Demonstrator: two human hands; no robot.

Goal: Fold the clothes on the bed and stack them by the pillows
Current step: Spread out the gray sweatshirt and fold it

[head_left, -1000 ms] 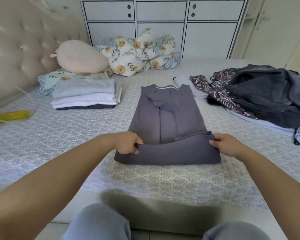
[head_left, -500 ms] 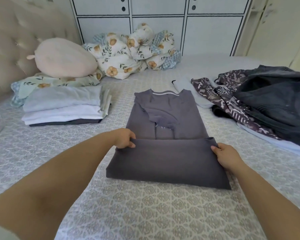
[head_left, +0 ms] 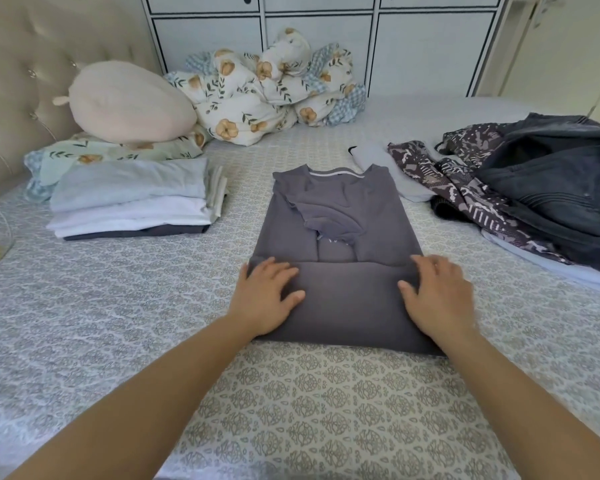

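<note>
Both hands flat on the dark grey cotton t-shirt (head_left: 336, 216), mid-bed on the patterned grey-and-white bedspread (head_left: 326, 403). Left hand (head_left: 267, 299) and right hand (head_left: 437, 296) with fingers straight and spread, pressing the folded-up bottom part, gripping nothing. Off to the left, near the round pale pink plush pillow (head_left: 129, 102), a stack of folded white and light blue clothes (head_left: 132, 199). Over on the right, an unfolded heap of dark clothes (head_left: 534, 195).

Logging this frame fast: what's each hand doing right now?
Left hand: open, pressing flat on the folded gray shirt.
Right hand: open, flat on the same shirt.
</note>
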